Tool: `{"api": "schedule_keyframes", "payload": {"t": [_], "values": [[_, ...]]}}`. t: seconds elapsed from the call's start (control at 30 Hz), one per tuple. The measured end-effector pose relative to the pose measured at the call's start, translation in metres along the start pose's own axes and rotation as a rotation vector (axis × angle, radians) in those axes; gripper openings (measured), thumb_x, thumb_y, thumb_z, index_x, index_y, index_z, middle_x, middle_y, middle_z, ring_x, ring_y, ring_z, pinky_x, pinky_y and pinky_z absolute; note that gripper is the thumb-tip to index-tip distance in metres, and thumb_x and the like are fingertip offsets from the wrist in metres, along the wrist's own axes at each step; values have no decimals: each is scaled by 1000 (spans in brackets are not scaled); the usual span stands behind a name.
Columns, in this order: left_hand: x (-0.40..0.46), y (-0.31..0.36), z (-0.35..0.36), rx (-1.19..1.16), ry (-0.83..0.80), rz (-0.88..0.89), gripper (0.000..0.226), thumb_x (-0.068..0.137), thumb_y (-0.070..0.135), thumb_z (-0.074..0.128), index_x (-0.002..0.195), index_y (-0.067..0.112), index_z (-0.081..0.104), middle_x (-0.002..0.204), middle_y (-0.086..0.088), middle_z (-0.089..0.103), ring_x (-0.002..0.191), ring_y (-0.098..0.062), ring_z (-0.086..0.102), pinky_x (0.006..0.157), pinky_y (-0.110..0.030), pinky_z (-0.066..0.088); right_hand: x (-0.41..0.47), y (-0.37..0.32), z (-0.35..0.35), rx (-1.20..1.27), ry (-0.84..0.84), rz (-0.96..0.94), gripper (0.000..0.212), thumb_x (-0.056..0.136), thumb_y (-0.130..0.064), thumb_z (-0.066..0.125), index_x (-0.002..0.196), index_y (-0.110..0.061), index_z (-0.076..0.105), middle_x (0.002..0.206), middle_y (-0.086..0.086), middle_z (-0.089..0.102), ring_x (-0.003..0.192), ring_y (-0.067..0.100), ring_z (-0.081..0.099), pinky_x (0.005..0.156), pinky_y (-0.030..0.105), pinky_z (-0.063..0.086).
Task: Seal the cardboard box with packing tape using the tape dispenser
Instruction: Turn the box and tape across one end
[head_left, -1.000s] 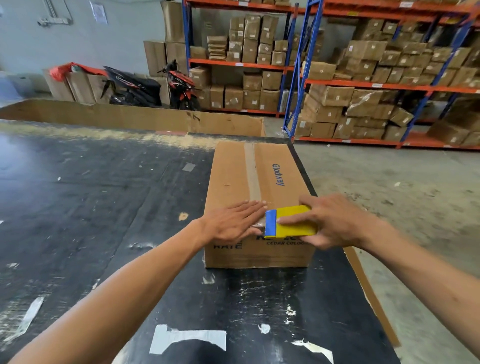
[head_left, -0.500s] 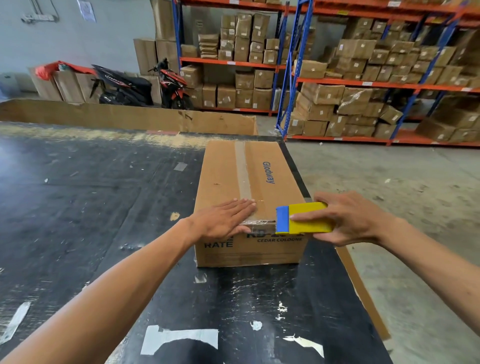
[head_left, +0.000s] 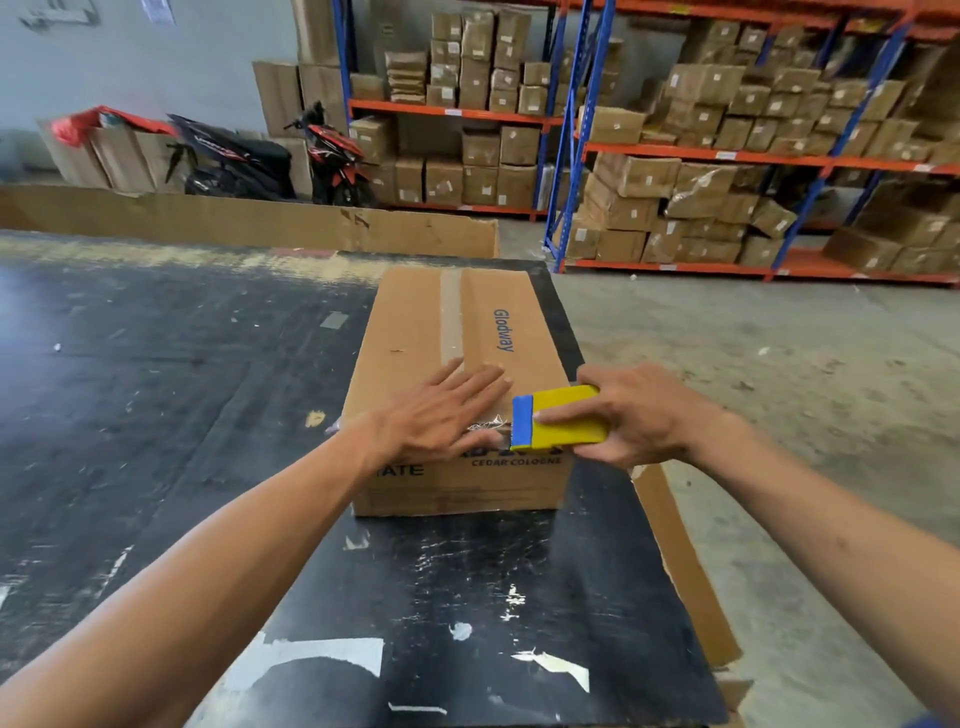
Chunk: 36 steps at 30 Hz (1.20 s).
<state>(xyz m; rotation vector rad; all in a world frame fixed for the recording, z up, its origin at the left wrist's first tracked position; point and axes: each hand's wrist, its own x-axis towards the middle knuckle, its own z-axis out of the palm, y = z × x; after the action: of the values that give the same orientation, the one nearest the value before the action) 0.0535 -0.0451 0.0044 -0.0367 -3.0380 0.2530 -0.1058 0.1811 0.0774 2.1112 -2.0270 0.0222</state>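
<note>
Cardboard box (head_left: 457, 364) at frame centre on the black bench (head_left: 467, 597). Tape strip (head_left: 451, 317) is laid along the top seam. Left hand (head_left: 441, 415) is spread flat on the near edge; right hand (head_left: 639, 415) grips the yellow tape dispenser (head_left: 558, 418). Cutting and pressing down appear left.
</note>
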Motion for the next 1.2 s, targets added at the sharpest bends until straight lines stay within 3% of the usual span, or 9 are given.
{"api": "schedule_keyframes", "payload": {"t": [0.07,0.27,0.4,0.57,0.67,0.83,1.0,1.1,1.2], "values": [[8,5,7,-74,-56,14,79,97,66,4,158,18,-7,167,-6,-4,153,-16,-5,125,-42,0,1,3,2,7,11,-3,50,75,-61,52,122,-51,65,80,-3,50,57,18,50,51,26,30],[13,6,11,-120,-109,8,91,83,77,-16,154,20,-9,166,-3,-1,153,-13,-2,125,-36,-1,2,7,6,-6,71,-4,54,71,-64,44,120,-53,65,79,-2,53,58,23,54,54,27,29],[13,4,12,-132,-91,-9,91,88,76,-9,157,18,-5,166,-4,3,152,-13,0,126,-36,3,-6,15,4,44,82,-45,54,75,-62,49,127,-54,60,80,-7,41,57,13,39,55,26,27],[11,5,8,-130,-101,-48,84,94,67,9,159,16,-5,164,-2,1,148,-7,-4,123,-28,-4,-38,40,2,53,113,-119,52,75,-54,57,126,-48,62,81,0,52,52,17,44,45,26,33],[12,5,10,-119,-93,-22,80,98,64,16,159,17,-7,165,-3,3,150,-10,0,125,-32,1,-50,55,-2,-1,117,-128,52,74,-53,58,125,-45,65,78,0,52,54,12,34,46,23,26],[11,6,10,-93,-97,3,74,100,61,15,158,23,-10,166,-4,2,153,-16,1,126,-39,5,-45,58,9,-18,95,-131,54,70,-45,75,123,-43,66,79,1,53,53,14,36,44,23,27],[31,26,5,40,10,2,78,100,62,4,159,11,11,159,-19,33,147,-32,32,124,-47,16,-46,56,8,-36,84,-122,50,73,-51,66,122,-45,67,78,1,52,52,18,46,45,23,25],[50,39,17,37,-22,35,91,87,67,-20,156,10,-3,166,-17,7,153,-28,3,124,-41,-4,-45,56,8,-30,84,-103,49,74,-52,60,122,-46,66,78,0,51,53,18,47,44,23,27],[53,39,20,-7,-69,2,90,88,66,-14,158,11,-5,167,-11,-3,153,-22,-6,123,-35,-7,-49,57,14,-18,108,-77,52,71,-49,69,124,-46,65,81,1,53,54,14,40,42,23,32]]}}
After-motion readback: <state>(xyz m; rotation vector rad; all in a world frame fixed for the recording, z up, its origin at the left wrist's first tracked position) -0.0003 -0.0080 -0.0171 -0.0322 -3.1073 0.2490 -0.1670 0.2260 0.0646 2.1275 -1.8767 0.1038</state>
